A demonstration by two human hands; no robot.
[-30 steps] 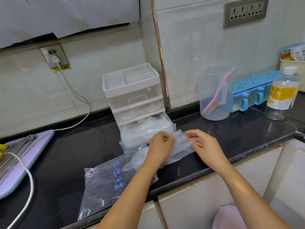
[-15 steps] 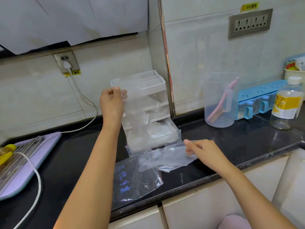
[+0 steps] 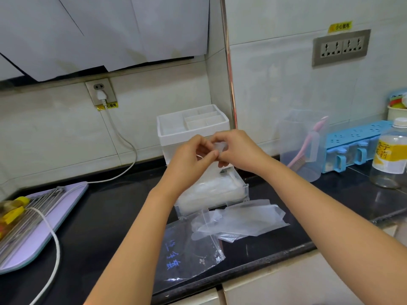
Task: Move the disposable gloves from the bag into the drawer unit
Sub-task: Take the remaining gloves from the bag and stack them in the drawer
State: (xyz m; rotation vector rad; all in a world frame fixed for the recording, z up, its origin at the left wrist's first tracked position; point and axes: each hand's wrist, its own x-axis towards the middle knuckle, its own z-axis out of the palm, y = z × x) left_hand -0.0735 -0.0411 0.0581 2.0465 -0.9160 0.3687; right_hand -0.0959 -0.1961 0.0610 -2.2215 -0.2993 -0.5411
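Note:
A white drawer unit [image 3: 171, 130] stands against the wall corner, its bottom drawer [image 3: 242, 192] pulled out and holding folded clear gloves [image 3: 207, 190]. In front of the unit, my left hand [image 3: 189, 157] and my right hand [image 3: 237, 148] meet and pinch a thin clear glove [image 3: 219, 147] between their fingertips above the drawer. More clear gloves [image 3: 240, 221] lie loose on the black counter before the drawer. The clear bag [image 3: 187, 256] with blue writing lies flat near the counter's front edge.
A lilac board [image 3: 66, 201] with metal skewers and a white cable [image 3: 123, 146] lie at the left. A clear jug [image 3: 301, 146] with a pink brush, a blue spice rack [image 3: 356, 142] and a yellow-labelled bottle [image 3: 389, 155] stand at the right.
My left hand came down from beside the unit's top with its glove. My right hand let go of the gloves on the counter and rose to meet it; both now pinch the glove.

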